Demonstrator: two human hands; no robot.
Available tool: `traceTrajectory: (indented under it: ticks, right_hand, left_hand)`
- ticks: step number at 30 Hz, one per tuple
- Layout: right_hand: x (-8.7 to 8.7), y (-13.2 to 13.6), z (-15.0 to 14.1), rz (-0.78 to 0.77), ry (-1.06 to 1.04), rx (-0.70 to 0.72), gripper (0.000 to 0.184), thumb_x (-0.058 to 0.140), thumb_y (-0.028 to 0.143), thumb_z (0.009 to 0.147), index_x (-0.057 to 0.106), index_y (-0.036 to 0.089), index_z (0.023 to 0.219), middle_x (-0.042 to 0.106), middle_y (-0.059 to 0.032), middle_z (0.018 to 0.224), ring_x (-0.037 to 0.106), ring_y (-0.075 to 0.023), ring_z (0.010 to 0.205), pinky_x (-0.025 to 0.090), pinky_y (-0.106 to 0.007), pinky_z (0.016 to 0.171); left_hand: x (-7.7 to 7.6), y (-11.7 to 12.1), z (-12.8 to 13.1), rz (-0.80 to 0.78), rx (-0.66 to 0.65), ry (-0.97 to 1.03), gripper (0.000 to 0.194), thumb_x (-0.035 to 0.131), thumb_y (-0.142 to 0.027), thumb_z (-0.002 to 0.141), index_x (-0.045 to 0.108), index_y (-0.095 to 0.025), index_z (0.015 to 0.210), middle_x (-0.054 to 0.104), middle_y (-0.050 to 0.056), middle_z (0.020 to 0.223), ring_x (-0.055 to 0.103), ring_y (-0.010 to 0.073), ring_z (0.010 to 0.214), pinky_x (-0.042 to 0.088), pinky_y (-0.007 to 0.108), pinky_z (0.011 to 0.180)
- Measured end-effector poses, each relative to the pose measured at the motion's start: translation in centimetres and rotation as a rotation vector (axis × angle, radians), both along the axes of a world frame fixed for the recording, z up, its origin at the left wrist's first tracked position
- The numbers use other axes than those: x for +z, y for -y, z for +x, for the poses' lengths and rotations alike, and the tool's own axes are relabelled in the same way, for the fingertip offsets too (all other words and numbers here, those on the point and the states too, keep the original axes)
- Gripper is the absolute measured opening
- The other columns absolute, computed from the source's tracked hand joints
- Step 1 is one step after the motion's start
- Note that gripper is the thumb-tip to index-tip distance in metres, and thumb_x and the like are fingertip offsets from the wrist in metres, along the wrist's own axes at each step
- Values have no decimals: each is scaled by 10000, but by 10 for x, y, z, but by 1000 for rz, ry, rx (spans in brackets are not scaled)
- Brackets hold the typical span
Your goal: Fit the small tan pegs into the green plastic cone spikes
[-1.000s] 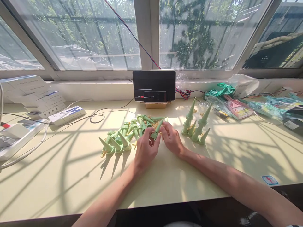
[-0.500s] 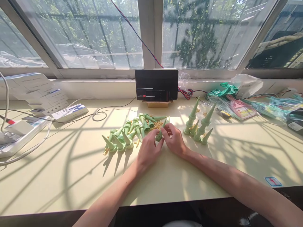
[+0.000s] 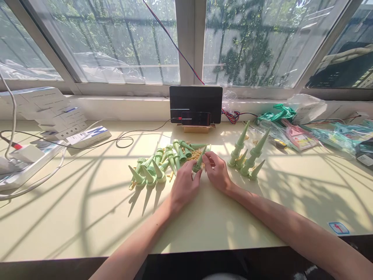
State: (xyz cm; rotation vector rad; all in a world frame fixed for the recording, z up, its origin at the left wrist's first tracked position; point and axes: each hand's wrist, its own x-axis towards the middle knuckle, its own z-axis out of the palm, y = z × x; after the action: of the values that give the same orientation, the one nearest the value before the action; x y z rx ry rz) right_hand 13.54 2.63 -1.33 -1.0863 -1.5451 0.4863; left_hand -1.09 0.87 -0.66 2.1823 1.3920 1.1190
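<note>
A green plastic watering spike (image 3: pixel 199 161), pointed end up and tilted slightly right, is pinched by its collar in my left hand (image 3: pixel 185 181). Just right of it, my right hand (image 3: pixel 216 170) has its fingers curled together close to the spike; whatever they hold, if anything, is hidden. Left of my hands lies a pile of green spikes (image 3: pixel 158 156), with several cones pointing upward along its front. Small yellow valve pieces (image 3: pixel 192 154) lie behind my fingers. To the right, a group of spikes (image 3: pixel 244 157) stands upright, some stacked into tall columns.
A black tablet (image 3: pixel 196 102) with a phone (image 3: pixel 196 118) before it stands on a cardboard support by the window. White boxes (image 3: pixel 89 134), a power strip (image 3: pixel 32 161) and cables occupy the left. Plastic bags (image 3: pixel 303 134) and bundled wires lie at the back right.
My right fingers have drawn slightly away from the spike, showing more of its cone. My left hand still grips its collar. The whole view has shifted a little.
</note>
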Motion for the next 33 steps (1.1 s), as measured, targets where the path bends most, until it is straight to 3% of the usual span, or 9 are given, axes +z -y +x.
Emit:
traceTrajectory:
  ticks: [5,15,20,25,33]
  right_hand:
    - [3,0,3,73,-55,-91,173,469,348,1000,570,207,994,618,-26,867,581,-133,664,512,-271,628]
    - [-7,-12,8,176,158,-155,117,513,202,916,573,187,1016,621,-66,917,583,-180,734,522,-343,706]
    - [-11,-17,11,199,271,-196,191,487,143,888,578,188,1050,618,-95,972,604,-227,851,533,-387,755]
    - [-13,-19,15,228,477,-231,368,456,85,873,572,149,1217,630,-156,1136,557,-307,1046,516,-491,857]
    - [-20,-24,18,225,504,-225,383,516,91,864,617,186,1221,648,-155,1111,544,-329,994,516,-535,846]
  left_hand:
    - [1,-1,0,14,70,117,261,574,-244,919,590,-158,1165,678,55,938,518,92,527,468,272,601]
    - [4,1,2,-22,105,204,276,539,-264,932,574,-160,1186,628,22,787,521,111,521,445,267,572]
    - [5,3,2,-50,76,228,268,520,-259,940,573,-170,1187,607,10,755,492,103,495,424,257,546]
    - [5,4,4,-16,67,244,268,545,-265,932,582,-169,1180,600,6,749,484,94,497,415,247,538]
    - [6,6,4,-35,71,264,271,555,-291,926,586,-176,1169,634,25,823,491,88,499,440,255,549]
